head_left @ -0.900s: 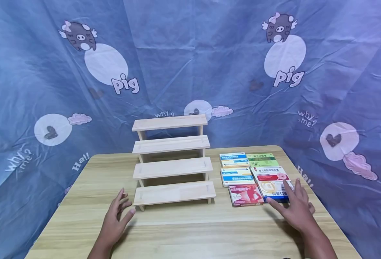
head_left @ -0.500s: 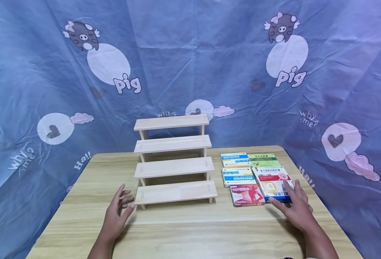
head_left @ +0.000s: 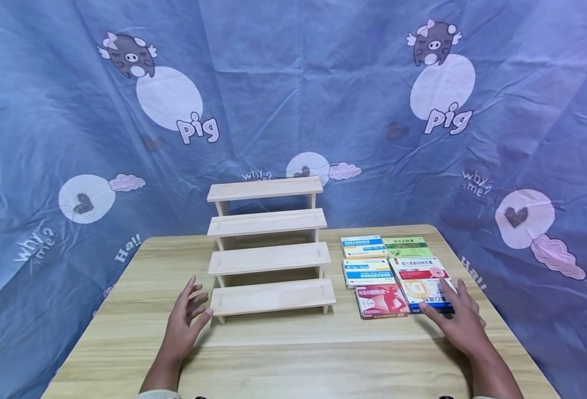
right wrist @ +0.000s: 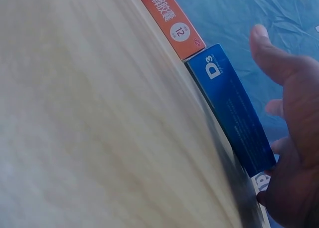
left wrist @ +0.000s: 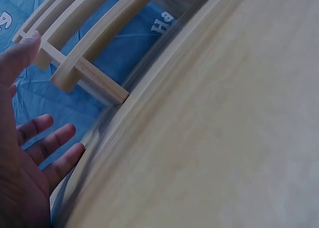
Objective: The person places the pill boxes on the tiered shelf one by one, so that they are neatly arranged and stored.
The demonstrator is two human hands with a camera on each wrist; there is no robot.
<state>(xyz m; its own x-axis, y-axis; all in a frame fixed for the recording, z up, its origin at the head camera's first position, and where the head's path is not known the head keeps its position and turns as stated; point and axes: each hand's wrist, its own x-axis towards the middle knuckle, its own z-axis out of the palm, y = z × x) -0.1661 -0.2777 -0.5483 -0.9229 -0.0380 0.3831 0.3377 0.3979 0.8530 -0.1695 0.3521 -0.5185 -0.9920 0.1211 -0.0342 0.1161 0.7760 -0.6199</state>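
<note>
My left hand (head_left: pixel 186 324) hovers by the front left corner of a stepped wooden shelf (head_left: pixel 273 297), fingers spread and holding nothing. In the left wrist view the thumb (left wrist: pixel 22 58) points toward the shelf's end. My right hand (head_left: pixel 460 324) is at the blue-and-white D3 medicine box (head_left: pixel 423 293), partly covering its right side. In the right wrist view that box's blue side (right wrist: pixel 232 108) lies before the relaxed fingers; I cannot tell whether they touch it. A red medicine box (head_left: pixel 382 301) lies beside it on the left.
Behind these lie a red-and-white box (head_left: pixel 415 267), a green box (head_left: pixel 407 246) and two blue-and-white boxes (head_left: pixel 366 272), (head_left: pixel 361 246), all flat. The wooden table (head_left: pixel 293 360) ends at a blue patterned cloth (head_left: pixel 298 111) behind and at both sides.
My left hand has shifted slightly right, with its thumb nearer the shelf corner. The right hand has drifted a little to the right. Shelf and boxes keep their places; the head view moved slightly.
</note>
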